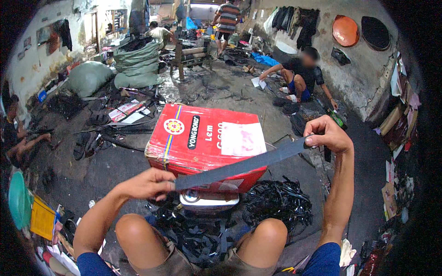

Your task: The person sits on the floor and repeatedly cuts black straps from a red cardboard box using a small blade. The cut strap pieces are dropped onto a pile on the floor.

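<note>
A long dark grey strip [244, 166], flat and band-like, is stretched between my two hands and slopes up to the right. My left hand [149, 182] pinches its lower end, fingers curled. Higher up, my right hand [328, 134] grips the other end between thumb and fingers. Behind and below the strip stands a red cardboard box [184, 147] with a white paper sheet [243, 139] on its top. A white and blue container [209, 201] sits at the box's near side, in front of my knees.
A tangled heap of thin black strips [276, 207] lies right of the container; black scraps [198, 241] cover the floor between my legs. A yellow crate [43, 218] and a green basin [20, 200] stand at left. A seated person [304, 76] holds white paper farther right. Large green sacks [137, 62] stand behind.
</note>
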The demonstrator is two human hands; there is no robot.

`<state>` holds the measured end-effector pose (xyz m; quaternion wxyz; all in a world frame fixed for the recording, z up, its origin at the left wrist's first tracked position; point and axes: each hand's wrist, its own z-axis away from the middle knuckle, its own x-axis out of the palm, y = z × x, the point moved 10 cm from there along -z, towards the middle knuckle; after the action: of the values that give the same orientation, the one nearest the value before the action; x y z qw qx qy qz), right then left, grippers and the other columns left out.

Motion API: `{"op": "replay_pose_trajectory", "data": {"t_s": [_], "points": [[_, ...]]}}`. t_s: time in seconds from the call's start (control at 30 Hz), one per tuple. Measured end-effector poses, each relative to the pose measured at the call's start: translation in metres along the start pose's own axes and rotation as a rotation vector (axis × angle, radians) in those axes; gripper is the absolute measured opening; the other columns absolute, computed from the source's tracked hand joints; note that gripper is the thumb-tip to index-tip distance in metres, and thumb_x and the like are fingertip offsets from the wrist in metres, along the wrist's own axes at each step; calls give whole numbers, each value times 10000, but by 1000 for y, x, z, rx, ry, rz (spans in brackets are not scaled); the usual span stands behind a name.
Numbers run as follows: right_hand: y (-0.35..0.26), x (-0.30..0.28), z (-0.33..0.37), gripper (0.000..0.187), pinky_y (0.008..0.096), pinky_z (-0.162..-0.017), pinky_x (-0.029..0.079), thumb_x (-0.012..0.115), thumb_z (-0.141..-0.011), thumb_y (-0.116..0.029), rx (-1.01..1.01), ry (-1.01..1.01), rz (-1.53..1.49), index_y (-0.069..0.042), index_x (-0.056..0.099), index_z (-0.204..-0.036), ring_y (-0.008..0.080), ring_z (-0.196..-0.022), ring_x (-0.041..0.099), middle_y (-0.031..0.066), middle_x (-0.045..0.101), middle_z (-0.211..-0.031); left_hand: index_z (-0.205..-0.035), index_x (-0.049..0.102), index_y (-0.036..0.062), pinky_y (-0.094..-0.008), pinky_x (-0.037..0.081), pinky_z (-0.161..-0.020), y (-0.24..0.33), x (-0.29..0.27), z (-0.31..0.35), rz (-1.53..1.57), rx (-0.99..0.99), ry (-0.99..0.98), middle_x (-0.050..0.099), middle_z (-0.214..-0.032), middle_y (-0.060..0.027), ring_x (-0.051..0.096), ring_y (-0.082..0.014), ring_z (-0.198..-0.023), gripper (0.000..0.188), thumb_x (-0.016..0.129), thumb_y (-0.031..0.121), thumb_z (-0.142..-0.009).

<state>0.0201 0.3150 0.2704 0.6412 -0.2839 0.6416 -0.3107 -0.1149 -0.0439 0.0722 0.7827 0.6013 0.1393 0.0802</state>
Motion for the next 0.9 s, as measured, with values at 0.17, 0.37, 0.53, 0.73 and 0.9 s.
{"op": "replay_pose_trajectory", "data": {"t_s": [0.17, 0.37, 0.53, 0.73, 0.9], "points": [[-31, -64, 32, 282, 237, -594, 409, 796, -757, -315, -112, 252, -59, -66, 663, -749, 59, -666, 545, -40, 615, -717, -1254, 650, 27, -292, 495, -680, -73, 36, 0, -245, -144, -411, 667, -871, -39, 621, -137, -757, 391, 605, 340, -1023], [-97, 97, 19, 223, 350, -721, 537, 794, -868, -220, -242, -311, 309, -18, 701, -887, 175, -779, 700, 104, 735, -836, -1558, 333, 48, -453, 359, -1174, 87, 78, -10, -708, 553, -24, 387, -1535, -254, 429, -382, -1409, 1047, 874, 442, -753], [-123, 159, -9, 225, 389, -698, 520, 759, -876, -247, -397, -297, 217, -30, 702, -892, 270, -754, 692, 166, 706, -804, -1483, 446, 37, -346, 559, -903, 108, 101, -39, 360, 336, -180, 684, -1217, -122, 679, -188, -1043, 735, 809, 271, -888], [-10, 87, -60, 211, 285, -690, 487, 782, -900, -212, -61, -65, -4, -12, 720, -875, 84, -754, 604, -4, 695, -798, -932, 765, 64, -226, 453, -530, 66, -65, 7, -158, 51, 401, 666, -741, 23, 578, -52, -629, 171, 791, 220, -868], [57, 95, -95, 207, 270, -656, 477, 770, -900, -223, -1, -115, -149, -19, 736, -902, 78, -711, 605, -1, 696, -778, -844, 740, 70, -260, 444, -525, 37, -181, 28, -304, -93, 544, 647, -708, 35, 564, -82, -607, 111, 752, 180, -853]]}}
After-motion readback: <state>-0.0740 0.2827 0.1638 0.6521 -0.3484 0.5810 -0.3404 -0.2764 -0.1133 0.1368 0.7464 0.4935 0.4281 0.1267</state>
